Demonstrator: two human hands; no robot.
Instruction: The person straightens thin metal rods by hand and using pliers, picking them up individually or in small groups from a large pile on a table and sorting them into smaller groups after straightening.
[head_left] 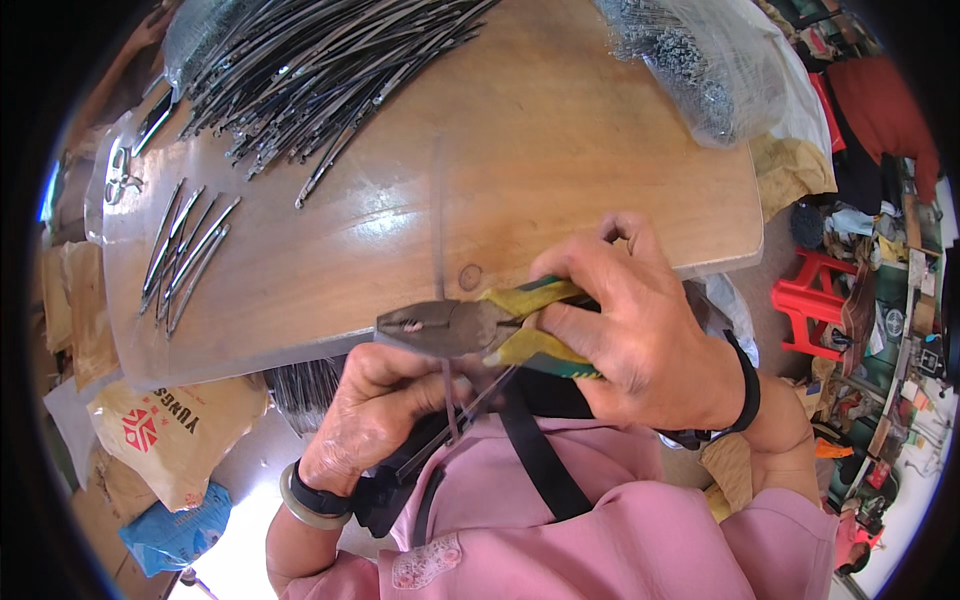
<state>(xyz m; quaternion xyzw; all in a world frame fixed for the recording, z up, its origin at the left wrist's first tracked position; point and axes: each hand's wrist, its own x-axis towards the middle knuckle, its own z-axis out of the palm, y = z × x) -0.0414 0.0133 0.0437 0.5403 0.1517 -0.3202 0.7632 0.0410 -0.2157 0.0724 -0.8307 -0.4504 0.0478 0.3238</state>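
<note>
My right hand (630,320) is closed round the yellow-and-green handles of a pair of combination pliers (455,327). The pliers' dark jaws point left, just above my left hand (390,400). My left fingers are pinched on a thin grey strip (438,210), blurred, which stands up past the pliers over the table edge. Whether the jaws touch this strip I cannot tell. A few more dark strips (425,450) hang down beside my left hand, near my lap.
The wooden table (560,150) has a clear cover. On it lie a big heap of dark thin strips (310,80), a small group of strips (185,255), scissors (122,178) and a plastic bag of metal pieces (700,80). A red stool (815,300) stands right; a printed bag (175,430) sits left.
</note>
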